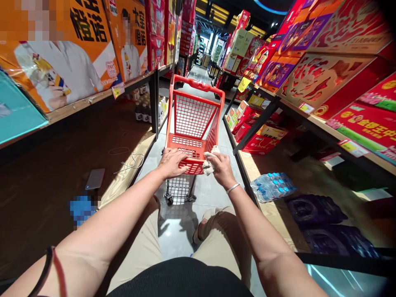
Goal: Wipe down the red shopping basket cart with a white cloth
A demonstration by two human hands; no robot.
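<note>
A red plastic shopping cart (195, 113) stands on the floor in front of my knees, its mesh basket holding nothing that I can see. My left hand (173, 162) rests on the near left corner of the cart's rim, thumb apart from the other fingers and nothing in it. At the near right corner, my right hand (220, 165) is closed on a crumpled whitish cloth (209, 165), which lies against the rim.
Shelves flank the narrow aisle. Orange boxes (93, 74) fill the left shelf, and red gift boxes (340, 78) the right. Bottled water (272, 186) sits on the lower right shelf. A white cable (136, 159) and a flat grey device (95, 179) lie lower left.
</note>
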